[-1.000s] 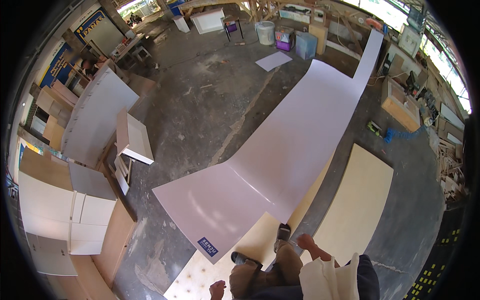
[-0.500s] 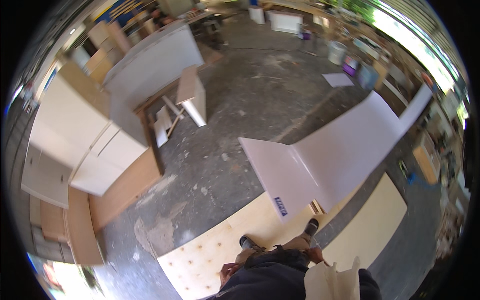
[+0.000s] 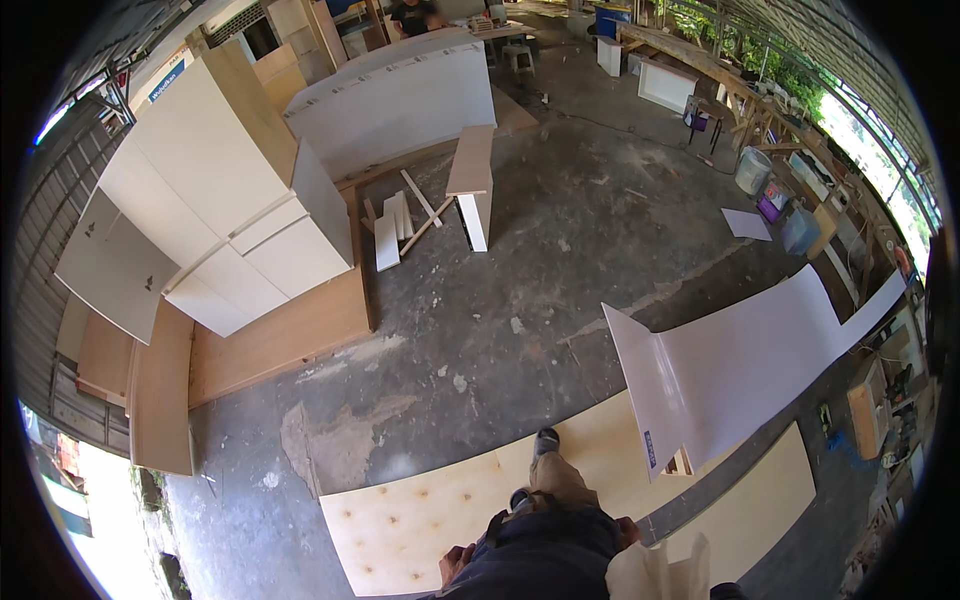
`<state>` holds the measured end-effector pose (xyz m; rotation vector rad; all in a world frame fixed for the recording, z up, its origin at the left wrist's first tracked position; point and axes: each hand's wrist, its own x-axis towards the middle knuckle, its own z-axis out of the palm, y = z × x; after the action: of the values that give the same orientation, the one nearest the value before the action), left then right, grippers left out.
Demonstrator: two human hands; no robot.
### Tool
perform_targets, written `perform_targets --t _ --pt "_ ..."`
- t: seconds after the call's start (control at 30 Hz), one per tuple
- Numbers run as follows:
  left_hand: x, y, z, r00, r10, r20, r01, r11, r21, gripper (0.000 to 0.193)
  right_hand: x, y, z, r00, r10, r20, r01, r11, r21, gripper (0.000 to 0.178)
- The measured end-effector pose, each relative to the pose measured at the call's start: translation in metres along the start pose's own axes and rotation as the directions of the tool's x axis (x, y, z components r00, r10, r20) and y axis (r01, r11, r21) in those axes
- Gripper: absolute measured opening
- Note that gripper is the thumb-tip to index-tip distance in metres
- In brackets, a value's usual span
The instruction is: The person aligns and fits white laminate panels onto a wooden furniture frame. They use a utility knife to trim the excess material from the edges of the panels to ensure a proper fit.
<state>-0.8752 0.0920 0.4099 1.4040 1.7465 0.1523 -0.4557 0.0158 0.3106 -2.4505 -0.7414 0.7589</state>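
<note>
My left hand point(image 3: 457, 565) hangs beside my waist with its fingers loosely curled and nothing seen in it. On the other side of my dark top, my right hand point(image 3: 627, 531) shows only in part, its fingers mostly hidden. Close to it is a cream, creased piece of material point(image 3: 660, 572); whether the hand touches it I cannot tell. I am standing on a pale plywood sheet point(image 3: 430, 515) on the floor. To the right, a glossy white laminate sheet point(image 3: 740, 350) lies bent, its near end curling up over the plywood.
A second pale board point(image 3: 750, 500) lies at the right. A white cabinet point(image 3: 215, 210) with a door swung out stands at the left on a wooden base point(image 3: 290, 335). Beyond are a long white panel point(image 3: 400, 105), a narrow box unit point(image 3: 472, 190), offcuts point(image 3: 392, 230) and a person point(image 3: 412, 18).
My view has turned and shifted, so the cabinet and laminate sheet now sit further right in the picture. My feet have changed places in a step. Both hands stay low at my sides.
</note>
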Motion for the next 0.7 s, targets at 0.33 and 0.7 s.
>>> perform_targets --t 0.33,0.7 --pt "0.103 0.015 -0.021 0.966 0.041 -0.253 -0.061 0.996 -0.072 0.036 0.105 -0.124 0.066 0.985 0.123 0.117 -0.133 0.988 0.081 0.047" --pt "0.334 0.157 -0.155 0.995 -0.008 -0.096 0.005 0.999 -0.031 0.034 0.243 -0.261 0.11 0.965 0.251 0.08 -0.262 0.944 0.2 0.051"
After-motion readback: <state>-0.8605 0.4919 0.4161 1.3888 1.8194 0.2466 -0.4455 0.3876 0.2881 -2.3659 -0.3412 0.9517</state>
